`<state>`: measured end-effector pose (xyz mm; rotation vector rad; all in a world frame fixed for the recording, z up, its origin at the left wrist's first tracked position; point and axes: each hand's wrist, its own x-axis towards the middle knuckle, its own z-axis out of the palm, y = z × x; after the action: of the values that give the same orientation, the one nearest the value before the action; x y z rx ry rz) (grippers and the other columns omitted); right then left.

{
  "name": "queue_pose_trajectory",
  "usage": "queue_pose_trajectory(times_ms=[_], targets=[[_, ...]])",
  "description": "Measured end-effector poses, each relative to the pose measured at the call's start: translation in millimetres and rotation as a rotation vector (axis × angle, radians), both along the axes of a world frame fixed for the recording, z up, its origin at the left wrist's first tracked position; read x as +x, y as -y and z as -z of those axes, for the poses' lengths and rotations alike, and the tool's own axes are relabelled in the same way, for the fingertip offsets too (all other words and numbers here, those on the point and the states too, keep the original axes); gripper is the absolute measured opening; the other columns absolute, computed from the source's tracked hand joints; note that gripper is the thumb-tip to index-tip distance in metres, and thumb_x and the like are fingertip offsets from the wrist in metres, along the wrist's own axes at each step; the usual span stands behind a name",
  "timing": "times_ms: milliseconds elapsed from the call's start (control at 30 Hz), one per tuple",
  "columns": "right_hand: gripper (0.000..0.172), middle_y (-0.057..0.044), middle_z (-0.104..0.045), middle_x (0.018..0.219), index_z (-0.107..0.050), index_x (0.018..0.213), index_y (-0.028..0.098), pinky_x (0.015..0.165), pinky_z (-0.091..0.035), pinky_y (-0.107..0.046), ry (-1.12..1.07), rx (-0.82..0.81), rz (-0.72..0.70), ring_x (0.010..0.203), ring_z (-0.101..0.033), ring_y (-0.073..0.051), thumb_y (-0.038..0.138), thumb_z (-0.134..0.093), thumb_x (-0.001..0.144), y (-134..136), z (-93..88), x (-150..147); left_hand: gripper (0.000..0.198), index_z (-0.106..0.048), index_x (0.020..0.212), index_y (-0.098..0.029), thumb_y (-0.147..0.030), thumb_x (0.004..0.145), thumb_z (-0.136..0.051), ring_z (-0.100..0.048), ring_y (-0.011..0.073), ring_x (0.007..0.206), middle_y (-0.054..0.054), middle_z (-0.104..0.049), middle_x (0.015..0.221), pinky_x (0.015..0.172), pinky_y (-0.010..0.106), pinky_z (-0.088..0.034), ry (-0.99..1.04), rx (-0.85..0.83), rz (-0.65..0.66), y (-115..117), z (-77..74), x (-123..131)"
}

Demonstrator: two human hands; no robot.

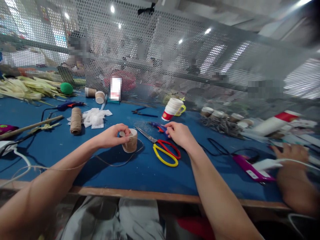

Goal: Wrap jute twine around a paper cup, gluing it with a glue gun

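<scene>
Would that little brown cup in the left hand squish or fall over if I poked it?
The cup might squish a little, because its rim looks thin. It's probably light: the left hand seems to hold it only by its top. Let go, it could tip if pushed, since it seems to narrow toward the bottom.

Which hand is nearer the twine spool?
Left. The left hand is at a cup, right of the twine spool; the right hand is farther right, at a glue gun.
</scene>
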<state>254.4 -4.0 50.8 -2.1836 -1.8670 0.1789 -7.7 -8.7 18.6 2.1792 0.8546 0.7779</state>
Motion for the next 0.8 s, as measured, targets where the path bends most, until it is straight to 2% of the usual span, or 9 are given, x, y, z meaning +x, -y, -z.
queue_pose_trajectory(times_ms=[133,233,333,400,500,567,667,733,800], targets=[[0.021,-0.018,-0.067,0.089,-0.065,0.082,0.011,0.071,-0.044,-0.029,0.068,-0.042,0.131,0.09,-0.062,-0.026,0.026,-0.052,0.077,-27,15.9,10,0.012,-0.05,0.068,-0.016,-0.027,0.073,-0.049,-0.051,0.022,0.104,0.008,-0.062,0.091,0.089,0.036,-0.039,-0.045,0.02,0.017,2,-2.7,-1],[0.013,-0.017,-0.068,0.08,-0.064,0.072,0.011,0.065,-0.045,-0.026,0.011,-0.078,0.141,0.083,-0.064,-0.025,0.022,-0.064,0.065,-42,31.6,15,0.011,-0.05,0.069,-0.016,-0.026,0.073,-0.048,-0.051,0.0215,0.104,0.008,-0.062,0.091,0.089,0.036,-0.038,-0.053,0.038,0.009,1,-2.9,-2],[0.009,-0.013,-0.066,0.07,-0.063,0.071,0.01,0.057,-0.045,-0.025,-0.093,-0.054,0.131,0.069,-0.064,-0.022,0.014,-0.063,0.062,-45,39.2,17,0.01,-0.05,0.069,-0.017,-0.025,0.074,-0.048,-0.051,0.0218,0.104,0.008,-0.063,0.09,0.089,0.037,-0.039,-0.056,0.071,0.011,0,-3.3,-4],[0.012,-0.011,-0.065,0.065,-0.061,0.077,0.009,0.052,-0.045,-0.024,-0.183,-0.01,0.116,0.061,-0.063,-0.019,0.013,-0.06,0.065,-40,36.8,15,0.01,-0.049,0.068,-0.017,-0.025,0.075,-0.048,-0.051,0.0221,0.104,0.008,-0.063,0.09,0.088,0.038,-0.039,-0.06,0.091,0.013,0,-3.9,-4],[0.02,-0.006,-0.064,0.07,-0.056,0.089,0.011,0.052,-0.046,-0.022,-0.358,0.102,0.058,0.059,-0.06,-0.013,0.016,-0.057,0.07,-22,24.5,6,0.01,-0.048,0.068,-0.017,-0.025,0.074,-0.048,-0.052,0.0219,0.104,0.008,-0.062,0.091,0.088,0.038,-0.04,-0.053,0.087,0.007,-1,-4.4,-5],[0.018,-0.003,-0.062,0.066,-0.056,0.085,0.012,0.052,-0.047,-0.021,-0.632,0.132,-0.035,0.055,-0.058,-0.011,0.022,-0.06,0.07,-7,14.7,-3,0.01,-0.048,0.068,-0.017,-0.025,0.074,-0.048,-0.052,0.0214,0.103,0.008,-0.062,0.092,0.088,0.037,-0.04,-0.039,0.065,0.007,-1,-3.8,-5],[0.02,0.0,-0.058,0.056,-0.056,0.07,0.013,0.047,-0.045,-0.022,-1.0,0.053,-0.182,0.046,-0.053,-0.009,0.028,-0.066,0.063,14,6.7,-18,0.012,-0.047,0.069,-0.017,-0.028,0.076,-0.047,-0.053,0.0205,0.103,0.008,-0.061,0.094,0.088,0.034,-0.04,0.0,0.056,0.001,-2,-1.4,-6],[0.021,0.001,-0.057,0.053,-0.058,0.072,0.013,0.042,-0.042,-0.02,-1.052,0.027,-0.272,0.042,-0.05,-0.008,0.031,-0.065,0.064,24,7.8,-27,0.014,-0.048,0.072,-0.017,-0.03,0.078,-0.047,-0.052,0.02,0.104,0.008,-0.06,0.097,0.089,0.033,-0.04,0.027,0.072,-0.009,-4,1.1,-6],[0.023,0.002,-0.054,0.049,-0.059,0.074,0.012,0.039,-0.038,-0.019,-1.013,0.04,-0.355,0.039,-0.047,-0.007,0.034,-0.062,0.068,32,12.3,-33,0.016,-0.049,0.074,-0.017,-0.032,0.079,-0.046,-0.052,0.0198,0.104,0.009,-0.06,0.097,0.09,0.033,-0.039,0.033,0.08,-0.013,-6,4.0,-6]])
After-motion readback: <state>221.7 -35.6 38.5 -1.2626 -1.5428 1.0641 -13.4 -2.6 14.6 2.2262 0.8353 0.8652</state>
